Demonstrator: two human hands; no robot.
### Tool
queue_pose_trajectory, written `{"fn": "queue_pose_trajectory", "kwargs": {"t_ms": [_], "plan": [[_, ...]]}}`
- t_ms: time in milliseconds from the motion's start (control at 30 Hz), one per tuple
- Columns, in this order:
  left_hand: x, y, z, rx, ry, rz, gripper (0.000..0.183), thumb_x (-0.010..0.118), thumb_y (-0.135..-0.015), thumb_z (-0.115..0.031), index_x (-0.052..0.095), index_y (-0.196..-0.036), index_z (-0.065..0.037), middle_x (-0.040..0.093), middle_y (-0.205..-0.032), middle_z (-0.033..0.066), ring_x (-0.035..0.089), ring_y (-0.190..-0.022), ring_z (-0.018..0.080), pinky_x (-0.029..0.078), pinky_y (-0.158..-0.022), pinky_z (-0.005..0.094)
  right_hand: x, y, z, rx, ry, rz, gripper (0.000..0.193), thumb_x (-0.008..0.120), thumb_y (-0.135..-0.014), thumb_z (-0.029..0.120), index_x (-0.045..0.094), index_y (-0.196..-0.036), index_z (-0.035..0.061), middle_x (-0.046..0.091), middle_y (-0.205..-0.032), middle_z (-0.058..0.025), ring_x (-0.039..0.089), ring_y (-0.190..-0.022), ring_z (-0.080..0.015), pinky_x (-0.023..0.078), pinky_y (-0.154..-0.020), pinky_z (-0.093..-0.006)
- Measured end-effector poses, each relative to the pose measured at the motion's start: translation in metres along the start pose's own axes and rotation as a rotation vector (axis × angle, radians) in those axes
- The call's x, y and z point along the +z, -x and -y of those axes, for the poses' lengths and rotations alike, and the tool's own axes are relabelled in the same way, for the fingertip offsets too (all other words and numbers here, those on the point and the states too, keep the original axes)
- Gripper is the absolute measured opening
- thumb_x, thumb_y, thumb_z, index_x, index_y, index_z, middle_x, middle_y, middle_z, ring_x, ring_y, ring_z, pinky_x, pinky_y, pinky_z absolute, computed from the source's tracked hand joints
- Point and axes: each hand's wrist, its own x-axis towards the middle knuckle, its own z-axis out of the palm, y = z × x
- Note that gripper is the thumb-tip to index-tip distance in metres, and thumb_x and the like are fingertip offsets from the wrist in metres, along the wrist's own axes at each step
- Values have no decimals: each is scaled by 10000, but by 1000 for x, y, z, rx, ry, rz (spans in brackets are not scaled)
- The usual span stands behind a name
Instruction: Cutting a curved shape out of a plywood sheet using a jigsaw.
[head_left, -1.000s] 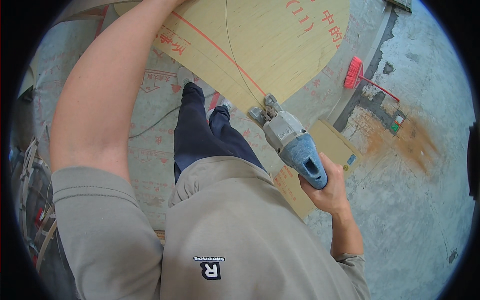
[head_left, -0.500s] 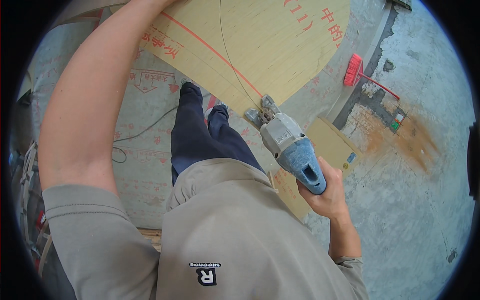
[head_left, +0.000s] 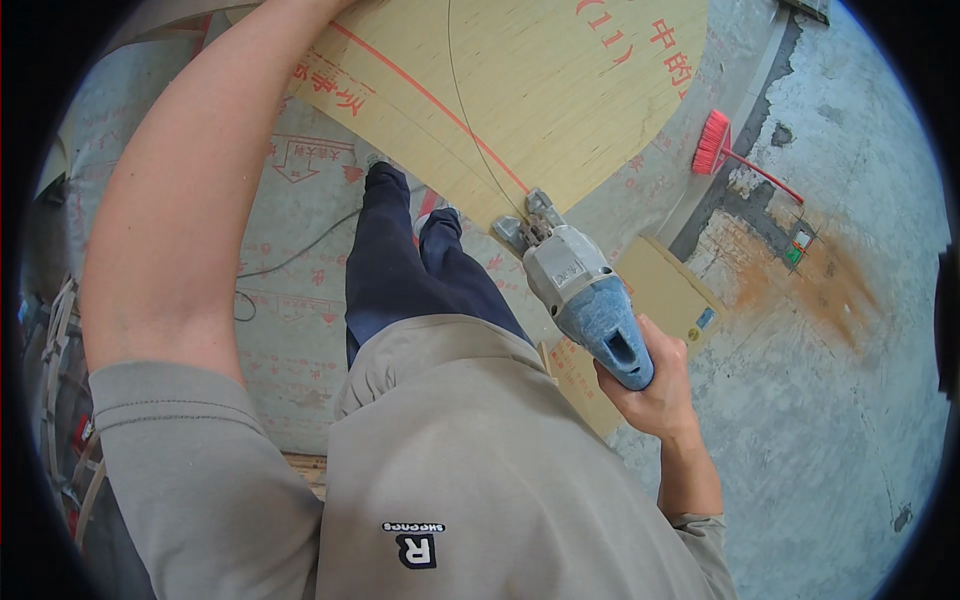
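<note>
A flat tan cardboard box (head_left: 665, 292) lies on the concrete floor, a small blue label (head_left: 706, 319) at its corner; red printed markings cross the plywood sheet (head_left: 560, 90).

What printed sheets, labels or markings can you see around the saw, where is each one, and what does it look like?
Plywood sheet: ahead of the power saw, tan, red printed characters and a red line.
Floor covering: under the sheet, grey, red printed symbols.
Small board: right of the saw, tan, small blue label at its corner.
Shirt logo: lower centre, black and white.

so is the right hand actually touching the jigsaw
Touching. The head view shows the right hand wrapped around the blue rear grip of the jigsaw, fingers closed on its underside with no gap, while its front sits at the plywood sheet edge.
</note>
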Motion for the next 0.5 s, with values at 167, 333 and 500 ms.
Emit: {"fn": "queue_pose_trajectory", "kwargs": {"t_ms": [167,333,500], "plan": [[0,0,1,8,5,-7,645,394,-1098,-496,289,-1696,-278,246,-1779,54,171,-1652,302,42,-1300,674,0,0,2,0,-11,-1,190,776,-775,32,634,-900,37,655,-780,-128,665,-682,-308,518,-687,-349],[2,-1,1,14,0,-29,644,408,-1091,-486,307,-1690,-272,263,-1773,63,185,-1648,313,51,-1293,682,0,-1,3,12,1,8,187,774,-775,30,632,-896,34,650,-776,-126,658,-680,-307,514,-685,-350],[2,-1,1,18,-2,-28,644,411,-1091,-484,308,-1689,-271,270,-1770,69,195,-1645,317,55,-1290,686,-1,-1,5,3,-12,3,189,776,-773,31,631,-895,32,651,-775,-126,657,-677,-306,513,-684,-349]]}}
